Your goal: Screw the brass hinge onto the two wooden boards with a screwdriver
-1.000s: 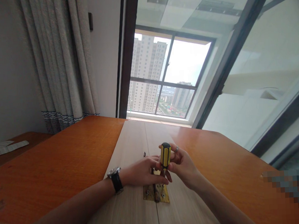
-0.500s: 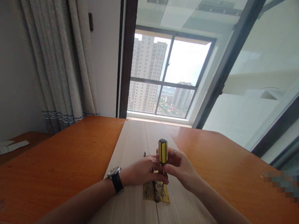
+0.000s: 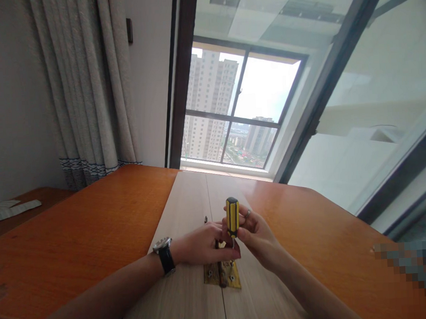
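A yellow and black screwdriver (image 3: 232, 217) stands upright, handle up, with its thin shaft pointing down at a brass hinge (image 3: 222, 275). The fingers of my right hand (image 3: 257, 233) are closed around its handle. My left hand (image 3: 206, 243), below a wrist watch, has thumb and fingers closed round the lower shaft; whether they also pinch a screw is hidden. The hinge lies across the seam of two pale wood boards (image 3: 180, 213), with screws in its near holes. My left hand covers its far part.
The boards lie on an orange-brown wooden table (image 3: 130, 206). A small dark piece (image 3: 205, 219) is on the boards beyond my left hand. White strips (image 3: 19, 208) lie at the far left. Behind are a grey curtain (image 3: 84, 90) and a window.
The fingers of my right hand have shifted slightly on the screwdriver handle. My left hand and the hinge are almost unmoved.
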{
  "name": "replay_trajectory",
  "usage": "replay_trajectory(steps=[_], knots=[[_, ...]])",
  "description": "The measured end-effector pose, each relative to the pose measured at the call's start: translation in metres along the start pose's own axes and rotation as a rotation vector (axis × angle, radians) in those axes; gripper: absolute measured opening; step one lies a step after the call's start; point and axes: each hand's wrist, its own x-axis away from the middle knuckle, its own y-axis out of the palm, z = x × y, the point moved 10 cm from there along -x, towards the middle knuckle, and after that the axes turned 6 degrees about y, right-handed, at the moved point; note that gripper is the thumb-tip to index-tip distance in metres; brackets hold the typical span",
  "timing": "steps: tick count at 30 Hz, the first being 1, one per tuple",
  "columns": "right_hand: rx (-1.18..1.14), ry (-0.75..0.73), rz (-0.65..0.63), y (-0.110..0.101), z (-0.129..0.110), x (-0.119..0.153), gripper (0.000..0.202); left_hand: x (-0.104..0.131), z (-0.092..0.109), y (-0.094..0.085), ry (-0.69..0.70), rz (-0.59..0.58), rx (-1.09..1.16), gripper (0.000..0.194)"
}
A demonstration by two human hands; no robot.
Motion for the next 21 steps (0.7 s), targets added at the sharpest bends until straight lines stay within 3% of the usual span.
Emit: replay_trajectory(steps=[8, 14, 21], knots=[[-0.098, 0.055, -0.054, 0.005, 0.002, -0.001, 0.034, 0.001, -0.012, 0.007, -0.058, -0.045, 0.064, 0.02], [-0.023, 0.038, 0.003, -0.001, 0.002, 0.002, 0.043, 0.0, -0.018, 0.01, -0.055, -0.087, -0.056, 0.015], [0.006, 0.026, 0.08, -0.005, 0.001, -0.001, 0.045, -0.003, -0.011, 0.009, 0.022, -0.089, -0.091, 0.017]])
